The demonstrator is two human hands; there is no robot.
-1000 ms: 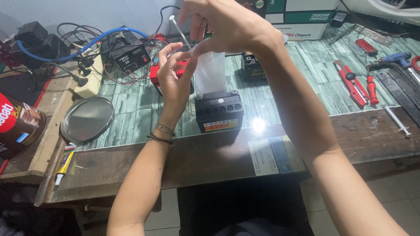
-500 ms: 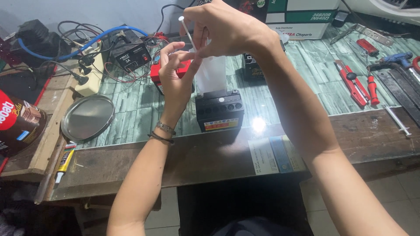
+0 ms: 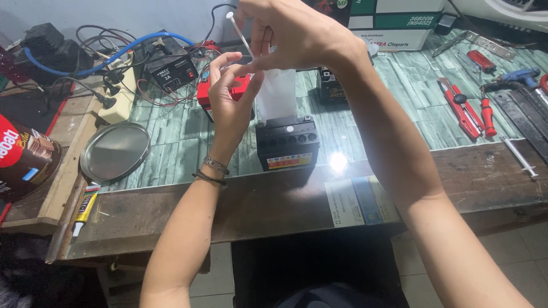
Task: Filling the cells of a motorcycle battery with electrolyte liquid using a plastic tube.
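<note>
A small black battery [image 3: 287, 142] stands on the glass-topped bench, with a translucent white container [image 3: 277, 94] upright on top of it. My left hand [image 3: 228, 111] is raised beside the container, and its fingertips pinch at the container's upper left edge. My right hand [image 3: 297, 34] hovers above the container and grips a thin white rod with a flat end [image 3: 238, 33] that slants up to the left. The fingertips of both hands meet just over the container's top. What lies between them is hidden.
A round metal lid [image 3: 114, 151] and a glue tube [image 3: 84, 208] lie at the left. A black charger box [image 3: 170, 71] with cables and a red device [image 3: 240, 88] sit behind. Red cutters and screwdrivers [image 3: 465, 114] and a syringe [image 3: 519, 157] lie at the right. Boxes [image 3: 394, 23] stand at the back.
Both hands stay joined over the container. The white rod has shifted slightly to the right, and my right hand has closed in a little over the left fingertips.
</note>
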